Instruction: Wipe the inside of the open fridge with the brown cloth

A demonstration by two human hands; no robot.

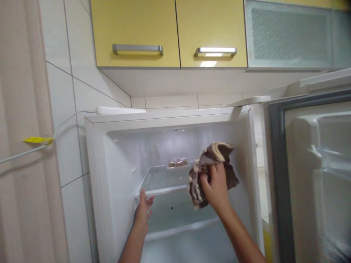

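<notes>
White tiled wall point(68, 91) left and behind; beige panel point(19, 146) at far left edge; two yellow cabinets point(170, 25) overhead with steel handles point(137, 48), glare on the right one; frosted glass door point(287, 34) beside them; white cable point(65, 122) with yellow tag point(38, 140) runs along the tiles; light even, indoor.

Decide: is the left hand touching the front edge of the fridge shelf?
Touching. The head view shows the left hand with its fingers open, the thumb side laid against the front edge of the shelf, with no gap visible between them.
</notes>
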